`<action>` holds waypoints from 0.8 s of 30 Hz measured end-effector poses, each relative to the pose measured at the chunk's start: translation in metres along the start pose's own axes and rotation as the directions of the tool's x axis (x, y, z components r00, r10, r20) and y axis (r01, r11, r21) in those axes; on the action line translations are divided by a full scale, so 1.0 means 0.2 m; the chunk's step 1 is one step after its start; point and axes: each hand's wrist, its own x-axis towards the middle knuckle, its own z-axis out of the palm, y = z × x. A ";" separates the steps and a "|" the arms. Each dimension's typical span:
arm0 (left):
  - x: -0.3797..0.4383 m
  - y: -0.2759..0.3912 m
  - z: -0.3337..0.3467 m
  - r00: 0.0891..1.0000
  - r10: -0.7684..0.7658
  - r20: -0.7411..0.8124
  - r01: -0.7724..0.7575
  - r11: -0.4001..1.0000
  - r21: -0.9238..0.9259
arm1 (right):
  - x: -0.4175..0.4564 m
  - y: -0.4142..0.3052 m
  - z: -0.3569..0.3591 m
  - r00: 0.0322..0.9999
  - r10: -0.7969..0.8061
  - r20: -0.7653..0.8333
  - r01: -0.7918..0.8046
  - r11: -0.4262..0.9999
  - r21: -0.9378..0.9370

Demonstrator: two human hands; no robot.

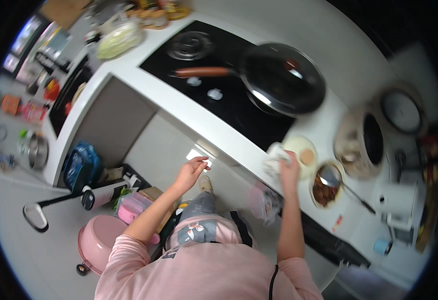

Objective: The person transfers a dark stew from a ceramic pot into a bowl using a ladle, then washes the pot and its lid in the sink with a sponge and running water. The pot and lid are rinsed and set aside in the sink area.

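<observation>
My right hand [289,168] grips a crumpled white cloth [275,159] on the white countertop [219,122], close to the near right corner of the black cooktop. Just beyond the hand lies a round pale board or plate [299,144] with a small tan disc [307,156] on it. A bowl of dark brown food [324,193] stands to the right, and a metal ladle [344,183] rests across it. My left hand [192,172] hangs in the air in front of the counter, fingers slightly bent and holding nothing.
A lidded wok [282,80] sits on the cooktop [222,56], its wooden handle [202,72] pointing left. Farther right stands a beige rice cooker [353,142]. By my left side are a pink basin [101,240] and a floor cleaner [102,193]. Plastic bags [265,202] hang below the counter.
</observation>
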 end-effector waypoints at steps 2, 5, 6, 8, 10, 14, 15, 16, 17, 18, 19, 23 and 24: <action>0.02 -0.09 -0.19 0.995 -0.009 -0.103 0.015 0.998 0.060 | 0.19 0.20 -0.07 0.989 -0.017 -0.145 0.001 0.994 -0.112; -0.03 -0.29 -0.48 0.974 -0.035 -0.224 0.049 0.997 0.058 | 0.45 0.14 -0.22 0.958 0.093 -0.272 -0.163 0.955 -0.248; -0.04 -0.32 -0.54 0.967 -0.028 -0.253 0.043 0.998 0.053 | 0.56 0.19 -0.28 0.931 0.077 -0.356 -0.224 0.892 -0.394; -0.04 -0.39 -0.62 0.945 -0.076 -0.318 0.086 0.996 0.018 | 0.79 0.39 -0.43 0.944 0.061 -0.324 -0.210 0.868 -0.450; 0.04 -0.42 -0.60 0.940 -0.108 -0.324 0.089 0.993 -0.074 | 1.03 0.71 -0.78 0.900 0.047 -0.432 -0.250 0.870 -0.425; -0.08 -0.48 -0.78 0.893 -0.234 -0.385 0.219 0.972 -0.083 | 0.88 0.28 -0.63 0.776 -0.343 -0.530 -0.113 0.750 -0.651; -0.10 -0.49 -0.81 0.881 -0.249 -0.401 0.242 0.968 -0.069 | 0.76 0.01 -0.51 0.702 -0.447 -0.555 0.027 0.796 -0.605; -0.07 -0.52 -0.82 0.881 -0.255 -0.398 0.240 0.967 -0.087 | 0.65 -0.26 -0.45 0.652 -0.495 -0.575 0.198 0.843 -0.501; -0.04 -0.53 -0.83 0.882 -0.258 -0.395 0.239 0.966 -0.097 | 0.57 -0.49 -0.36 0.602 -0.524 -0.603 0.365 0.852 -0.376; -0.02 -0.54 -0.84 0.883 -0.262 -0.390 0.242 0.965 -0.101 | 0.48 -0.71 -0.24 0.637 -0.515 -0.573 0.408 0.857 -0.316; -0.04 -0.55 -0.89 0.872 -0.270 -0.408 0.263 0.962 -0.074 | 0.44 -0.84 -0.07 0.689 -0.489 -0.535 0.444 0.868 -0.222; 0.04 -0.50 -1.02 0.818 -0.294 -0.494 0.270 0.955 -0.122 | 0.37 -1.22 0.47 0.791 -0.606 -0.088 0.612 0.777 0.146; 0.07 -0.47 -1.08 0.796 -0.302 -0.525 0.266 0.953 -0.144 | 0.35 -1.28 0.62 0.794 -0.608 -0.025 0.592 0.763 0.259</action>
